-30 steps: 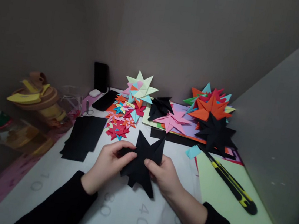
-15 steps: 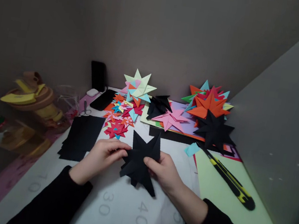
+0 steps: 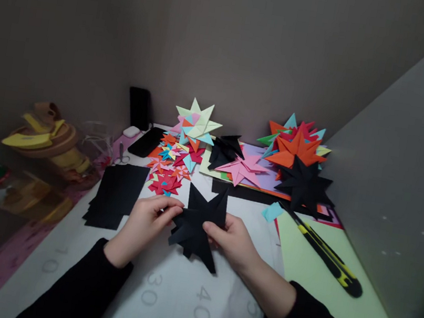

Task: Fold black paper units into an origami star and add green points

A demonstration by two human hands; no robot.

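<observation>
A black folded paper star (image 3: pixel 196 223) is held above the white, number-printed table cover, its points spread up, left and down. My left hand (image 3: pixel 150 224) pinches the tip of its left point between thumb and fingers. Across from it, my right hand (image 3: pixel 233 242) grips the star's right side, thumb on the front face and fingers hidden behind. To the left of my left hand lies a stack of black paper sheets (image 3: pixel 119 195). Small coloured paper stars (image 3: pixel 164 184) are heaped just beyond the held star.
A yellow-and-black utility knife (image 3: pixel 328 256) lies on pale green paper (image 3: pixel 365 309) at right. Larger paper stars, orange (image 3: pixel 299 148), black (image 3: pixel 305 186) and pink (image 3: pixel 242 169), rest at the back. A phone (image 3: pixel 146 141), a bottle (image 3: pixel 27 195) and a yellow-topped cup (image 3: pixel 55 143) stand left.
The black star has turned slightly and shifted a little left and up at its lower points. Both hands keep their hold on it.
</observation>
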